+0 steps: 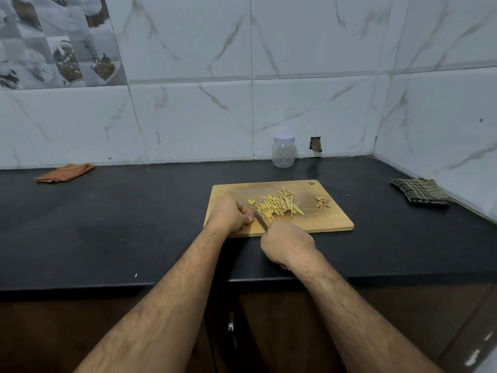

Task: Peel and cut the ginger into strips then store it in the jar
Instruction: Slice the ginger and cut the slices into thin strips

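On the wooden cutting board [333, 222], near the counter's [107, 224] front edge, the ginger strips [277, 204] lie in a loose pale-yellow heap, mostly slim sticks running front to back. The right hand [289, 244] grips a knife [261, 219] whose blade angles up and left into the heap's near-left corner. The left hand [231, 214] rests just left of the blade, fingers curled; whether it pins a last piece I cannot tell. A few peel scraps [322, 203] sit toward the board's right side. The jar [283, 152], lid on, stands at the counter's back edge, well beyond the board, so I judge storing still ahead.
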The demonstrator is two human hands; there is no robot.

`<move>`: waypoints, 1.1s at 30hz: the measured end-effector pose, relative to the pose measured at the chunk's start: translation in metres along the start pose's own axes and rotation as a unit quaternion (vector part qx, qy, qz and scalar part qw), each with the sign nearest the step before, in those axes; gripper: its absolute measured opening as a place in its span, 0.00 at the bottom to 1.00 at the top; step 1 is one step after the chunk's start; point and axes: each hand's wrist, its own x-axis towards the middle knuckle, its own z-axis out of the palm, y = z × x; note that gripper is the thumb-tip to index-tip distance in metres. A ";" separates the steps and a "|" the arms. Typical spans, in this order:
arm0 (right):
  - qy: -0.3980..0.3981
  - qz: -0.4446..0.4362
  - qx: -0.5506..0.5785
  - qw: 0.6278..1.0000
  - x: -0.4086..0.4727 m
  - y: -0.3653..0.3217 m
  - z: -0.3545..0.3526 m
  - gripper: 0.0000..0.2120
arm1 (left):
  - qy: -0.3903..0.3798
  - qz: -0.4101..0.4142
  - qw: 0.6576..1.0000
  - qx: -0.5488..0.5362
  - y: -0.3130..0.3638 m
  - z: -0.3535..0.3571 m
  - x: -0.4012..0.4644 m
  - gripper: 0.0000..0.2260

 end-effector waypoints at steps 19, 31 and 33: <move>-0.024 0.009 0.030 0.999 0.003 -0.003 0.000 0.04 | -0.030 -0.025 0.998 0.043 0.006 -0.002 0.007 0.04; -0.053 0.024 0.025 0.998 0.004 -0.014 -0.002 0.07 | -0.020 -0.015 0.999 0.049 0.005 -0.002 0.005 0.04; -0.066 0.032 0.023 0.997 0.004 -0.017 -0.003 0.07 | -0.018 -0.012 0.998 0.050 0.005 -0.002 0.004 0.04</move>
